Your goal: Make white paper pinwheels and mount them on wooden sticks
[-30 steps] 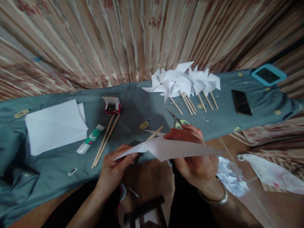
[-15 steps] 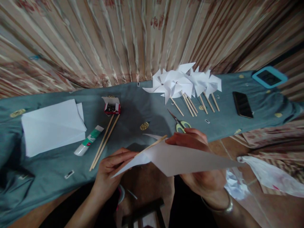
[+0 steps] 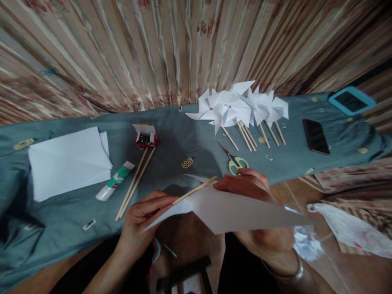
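Close in front of me, above the table's near edge, is a white paper pinwheel (image 3: 232,208) seen almost edge-on, with a thin wooden stick (image 3: 197,190) lying against it. My left hand (image 3: 143,218) is closed around the stick's lower end, beside one paper blade. At the paper's other side my right hand (image 3: 260,228) grips the pinwheel near its centre, the fingers behind and above the paper; part of that hand is hidden by a blade. Just beyond the right fingers lie green-handled scissors (image 3: 234,161). Left of my hands are two loose wooden sticks (image 3: 134,185).
Several finished pinwheels (image 3: 235,108) lie at the table's back. A small red box of metal pins (image 3: 146,139), a glue tube (image 3: 114,181) and white paper sheets (image 3: 70,163) are to the left. A black phone (image 3: 316,136) and a blue-framed device (image 3: 351,101) lie right.
The pinwheel's large blade has tilted slightly downward, with the right hand shifting a little. Both hands keep their hold; the table view has moved slightly.
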Tool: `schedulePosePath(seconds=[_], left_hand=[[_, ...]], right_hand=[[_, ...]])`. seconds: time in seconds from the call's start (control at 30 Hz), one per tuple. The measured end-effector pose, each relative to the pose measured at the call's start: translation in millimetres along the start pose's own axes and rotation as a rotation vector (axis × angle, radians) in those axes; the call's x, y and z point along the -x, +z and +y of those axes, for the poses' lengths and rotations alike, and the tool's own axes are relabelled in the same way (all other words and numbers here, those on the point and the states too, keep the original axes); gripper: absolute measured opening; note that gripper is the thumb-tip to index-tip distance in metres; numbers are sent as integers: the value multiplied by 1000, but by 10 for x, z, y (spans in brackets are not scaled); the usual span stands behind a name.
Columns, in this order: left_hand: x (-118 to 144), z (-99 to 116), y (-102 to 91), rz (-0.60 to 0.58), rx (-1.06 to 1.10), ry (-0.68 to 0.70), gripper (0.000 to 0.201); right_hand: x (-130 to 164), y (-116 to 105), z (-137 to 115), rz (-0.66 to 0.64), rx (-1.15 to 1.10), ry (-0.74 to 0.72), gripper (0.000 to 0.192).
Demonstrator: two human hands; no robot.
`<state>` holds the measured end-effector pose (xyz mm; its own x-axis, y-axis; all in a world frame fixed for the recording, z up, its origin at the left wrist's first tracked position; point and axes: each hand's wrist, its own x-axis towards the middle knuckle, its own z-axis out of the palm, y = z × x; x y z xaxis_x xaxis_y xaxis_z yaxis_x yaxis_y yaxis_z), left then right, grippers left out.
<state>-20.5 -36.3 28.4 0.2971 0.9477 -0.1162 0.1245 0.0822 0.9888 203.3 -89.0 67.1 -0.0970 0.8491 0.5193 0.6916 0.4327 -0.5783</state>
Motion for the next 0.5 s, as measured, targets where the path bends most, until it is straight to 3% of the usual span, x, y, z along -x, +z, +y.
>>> schedulePosePath(seconds=[0.27,0.5], left_hand=[[13,-36,12,19,24,-19,8],[38,-52,9,21,34,-17,10]], right_hand=[[35,31,33,-6,-26,-11,44],[16,50,36,34,-24,-52,46]])
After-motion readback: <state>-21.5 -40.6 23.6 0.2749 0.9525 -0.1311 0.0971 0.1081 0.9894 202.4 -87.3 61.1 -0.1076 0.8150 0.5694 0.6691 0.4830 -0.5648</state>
